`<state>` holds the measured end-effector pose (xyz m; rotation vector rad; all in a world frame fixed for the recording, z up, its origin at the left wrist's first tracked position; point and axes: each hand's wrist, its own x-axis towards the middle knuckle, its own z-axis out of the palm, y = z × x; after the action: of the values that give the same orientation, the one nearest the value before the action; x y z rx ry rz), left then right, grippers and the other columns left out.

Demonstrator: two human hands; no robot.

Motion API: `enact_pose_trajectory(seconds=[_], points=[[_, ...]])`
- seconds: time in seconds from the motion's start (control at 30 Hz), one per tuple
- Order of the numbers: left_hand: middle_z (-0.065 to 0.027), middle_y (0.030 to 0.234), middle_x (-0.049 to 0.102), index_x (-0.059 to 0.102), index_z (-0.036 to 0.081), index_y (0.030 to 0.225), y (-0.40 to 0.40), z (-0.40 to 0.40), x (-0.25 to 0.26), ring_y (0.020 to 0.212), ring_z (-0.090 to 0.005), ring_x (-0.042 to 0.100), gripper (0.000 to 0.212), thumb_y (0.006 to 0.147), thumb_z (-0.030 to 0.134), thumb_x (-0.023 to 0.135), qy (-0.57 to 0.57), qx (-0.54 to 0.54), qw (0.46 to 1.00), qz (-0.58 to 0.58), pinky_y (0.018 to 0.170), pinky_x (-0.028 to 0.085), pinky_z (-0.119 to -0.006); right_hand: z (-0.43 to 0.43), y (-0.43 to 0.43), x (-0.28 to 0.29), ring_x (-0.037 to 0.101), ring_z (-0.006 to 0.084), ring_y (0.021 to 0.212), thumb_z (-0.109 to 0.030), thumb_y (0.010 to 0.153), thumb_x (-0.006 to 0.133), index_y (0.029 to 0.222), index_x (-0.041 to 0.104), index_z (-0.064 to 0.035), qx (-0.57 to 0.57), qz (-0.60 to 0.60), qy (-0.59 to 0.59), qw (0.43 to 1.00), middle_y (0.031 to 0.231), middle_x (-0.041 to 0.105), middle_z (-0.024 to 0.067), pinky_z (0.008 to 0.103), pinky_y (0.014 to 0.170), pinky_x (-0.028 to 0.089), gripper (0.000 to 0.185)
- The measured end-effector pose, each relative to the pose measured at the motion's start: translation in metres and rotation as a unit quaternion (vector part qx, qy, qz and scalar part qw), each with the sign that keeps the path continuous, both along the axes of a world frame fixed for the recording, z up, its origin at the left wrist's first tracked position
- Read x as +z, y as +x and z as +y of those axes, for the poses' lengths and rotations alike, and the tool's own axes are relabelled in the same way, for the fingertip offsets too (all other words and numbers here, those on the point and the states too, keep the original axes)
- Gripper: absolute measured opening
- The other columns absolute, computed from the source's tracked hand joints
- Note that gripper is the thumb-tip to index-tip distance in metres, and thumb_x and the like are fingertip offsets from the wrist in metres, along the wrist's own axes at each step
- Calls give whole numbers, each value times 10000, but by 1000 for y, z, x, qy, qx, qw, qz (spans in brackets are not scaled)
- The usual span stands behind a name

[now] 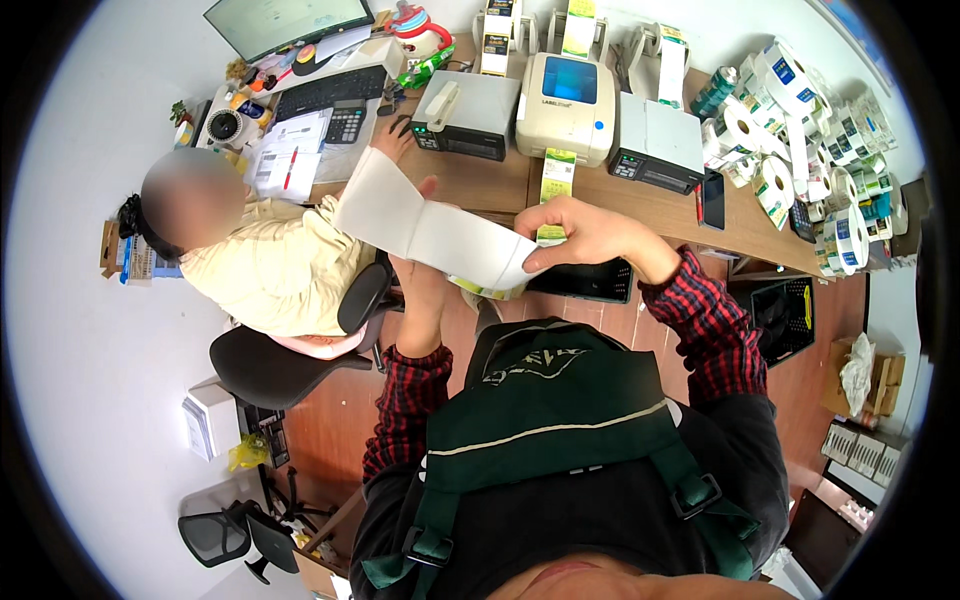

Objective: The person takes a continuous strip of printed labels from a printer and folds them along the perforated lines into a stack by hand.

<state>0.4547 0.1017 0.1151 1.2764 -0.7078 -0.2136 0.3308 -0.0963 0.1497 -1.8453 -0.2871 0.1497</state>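
A folded strip of white label paper (457, 236) stretches between my hands, its blank side up and crease lines across it. My left hand (418, 274) supports the strip from beneath; the paper hides most of the fingers, and a thumb tip shows past its far edge. With thumb and forefinger, my right hand (564, 234) pinches the strip's right end. A green-and-yellow printed edge (491, 291) peeks out below the white paper. Just behind my right hand, a printed label strip (557, 176) hangs from the cream label printer (566, 109).
Two grey label printers (469, 112) (658, 139) flank the cream one on the wooden desk (487, 176). Label rolls (795, 135) crowd the right end, near a phone (712, 199). A seated co-worker (277, 262) is at left. Below the desk is a black crate (589, 281).
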Motion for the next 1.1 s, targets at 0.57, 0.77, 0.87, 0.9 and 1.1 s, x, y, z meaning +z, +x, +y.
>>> enact_pose_trajectory(seconds=[0.57,0.77,0.87,0.9,1.1], points=[[-123,958,646,540,-78,1160,-53,-22,-21,848,-177,618,318,967,139,410,43,-107,993,0,731,493,-301,32,-8,44,620,62,832,18,839,672,1023,582,-8,-193,-82,311,927,919,677,31,218,734,497,207],[-142,1009,653,537,-86,1178,-47,-20,-13,907,-187,629,372,968,201,428,45,-164,985,3,767,493,-300,36,-16,58,616,65,861,21,833,676,1013,597,-11,-197,-61,290,934,937,674,29,227,750,495,200],[-147,1079,635,499,-80,1231,-51,-23,-9,949,-201,630,446,961,271,449,16,-192,981,5,795,498,-308,37,-17,52,607,67,852,25,824,684,983,609,-9,-233,-86,287,925,922,658,14,224,765,484,179],[-147,1079,635,499,-80,1231,-53,-25,-12,949,-201,630,446,961,271,449,16,-192,981,5,795,498,-308,39,-16,48,607,67,852,25,824,684,983,609,-9,-233,-85,287,925,922,658,14,224,765,484,179],[-164,1243,543,363,-59,1351,-57,-30,-25,1087,-217,583,621,927,375,492,-78,-213,974,26,861,491,-313,54,-8,32,533,122,1070,40,780,704,904,620,-21,-321,-246,235,884,1200,525,92,243,816,470,162]])
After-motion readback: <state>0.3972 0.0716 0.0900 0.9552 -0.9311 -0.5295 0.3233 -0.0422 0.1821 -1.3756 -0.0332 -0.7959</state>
